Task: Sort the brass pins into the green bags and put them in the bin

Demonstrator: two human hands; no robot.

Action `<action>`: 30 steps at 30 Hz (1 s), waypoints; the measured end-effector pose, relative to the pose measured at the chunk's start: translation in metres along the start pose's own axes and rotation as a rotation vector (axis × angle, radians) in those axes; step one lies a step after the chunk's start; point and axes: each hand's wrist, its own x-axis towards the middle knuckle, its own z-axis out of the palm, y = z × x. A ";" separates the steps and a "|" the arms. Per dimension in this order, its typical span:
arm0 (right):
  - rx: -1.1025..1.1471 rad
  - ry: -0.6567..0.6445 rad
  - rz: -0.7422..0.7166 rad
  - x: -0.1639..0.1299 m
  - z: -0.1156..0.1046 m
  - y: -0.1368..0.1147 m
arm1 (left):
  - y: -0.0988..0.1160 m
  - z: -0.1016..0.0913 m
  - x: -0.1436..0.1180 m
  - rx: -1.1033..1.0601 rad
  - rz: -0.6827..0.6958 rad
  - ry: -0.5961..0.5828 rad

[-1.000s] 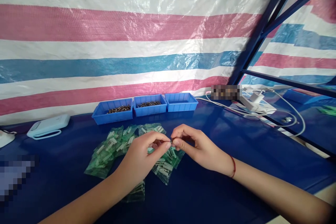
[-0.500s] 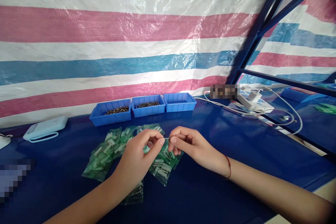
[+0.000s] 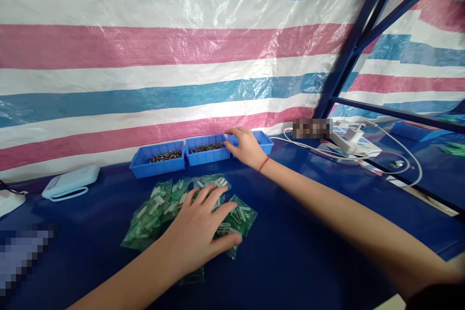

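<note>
My left hand (image 3: 203, 223) is open with its fingers spread. It is just over a pile of small green plastic bags (image 3: 145, 215) that hold metal pieces and white strips, and nothing shows in its grasp. Above the right blue tray (image 3: 264, 143), by the edge of the middle one, my right hand (image 3: 247, 149) reaches with thumb and fingers apart. I see nothing between those fingers. Thin dark metal pins (image 3: 209, 147) lie in the middle blue tray (image 3: 209, 157). Short brassy metal pieces (image 3: 166, 156) fill part of the left blue tray (image 3: 158, 168). My right hand hides part of the right tray's inside.
To the left lies a light blue device with a strap (image 3: 72, 181). White cables and a power strip (image 3: 350, 143) are at the back right, beside a blue metal frame (image 3: 345, 68). A striped plastic sheet (image 3: 163, 48) hangs behind the blue table (image 3: 290, 252).
Both hands held a thin metal pin between their fingertips. They have parted: my right hand has moved up to the trays, and my left hand has opened over the bags.
</note>
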 end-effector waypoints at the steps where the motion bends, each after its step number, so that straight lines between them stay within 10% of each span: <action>1: -0.007 -0.033 -0.025 -0.003 0.001 -0.004 | -0.002 0.001 -0.002 -0.002 -0.007 -0.011; 11: 0.010 -0.739 -0.114 -0.109 -0.023 -0.049 | -0.038 0.014 -0.037 0.059 -0.163 -0.008; 30: 0.019 -0.337 -0.122 -0.117 -0.015 -0.038 | -0.049 0.020 -0.037 0.125 -0.143 0.230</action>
